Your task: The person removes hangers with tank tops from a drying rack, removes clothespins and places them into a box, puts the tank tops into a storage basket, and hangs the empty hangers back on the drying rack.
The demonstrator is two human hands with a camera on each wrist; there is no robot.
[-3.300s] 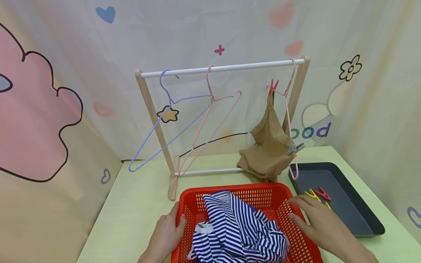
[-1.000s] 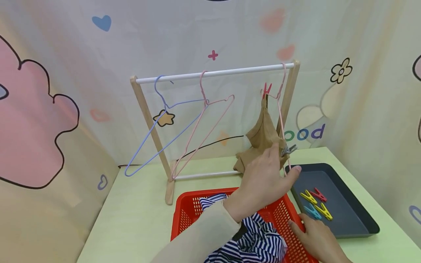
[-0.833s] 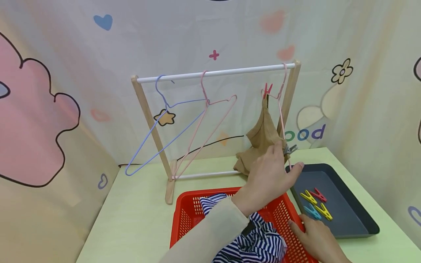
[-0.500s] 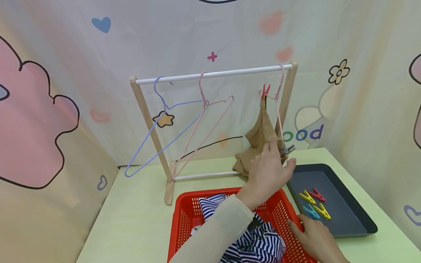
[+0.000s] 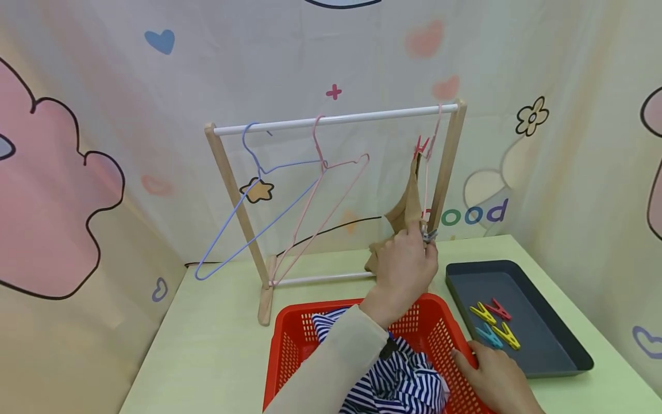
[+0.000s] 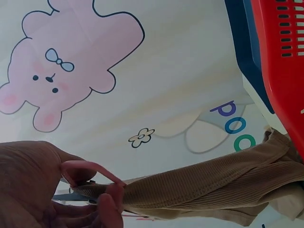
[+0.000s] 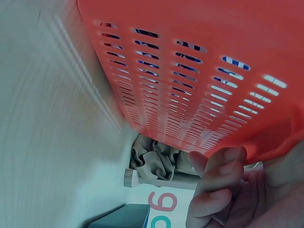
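Observation:
A brown corduroy garment (image 5: 408, 204) hangs from a pink hanger (image 5: 426, 190) by a red clothespin (image 5: 421, 146) and a grey clothespin (image 5: 429, 234). My left hand (image 5: 405, 267) pinches the garment's edge beside the grey clothespin; in the left wrist view the fingers (image 6: 111, 209) curl at the cloth's narrow end. On the right rim of a red basket (image 5: 439, 310), my right hand (image 5: 493, 374) holds with the thumb inside. The right wrist view has its loosely curled fingers (image 7: 216, 183) outside the wall. Navy-and-white striped clothing (image 5: 414, 379) lies in the basket, partly hidden by my left sleeve.
The wooden rack's white rail (image 5: 336, 119) also carries a blue hanger (image 5: 227, 244) and another pink hanger (image 5: 302, 230), both bare. To the right, a dark grey tray (image 5: 548, 328) holds several loose clothespins (image 5: 503, 334). A patterned curtain (image 5: 155, 115) stands behind the table.
My left hand has left the basket's left rim, reached up across the basket and taken hold of the garment. Lately the garment and its hanger have turned edge-on. My right hand stays on the rim.

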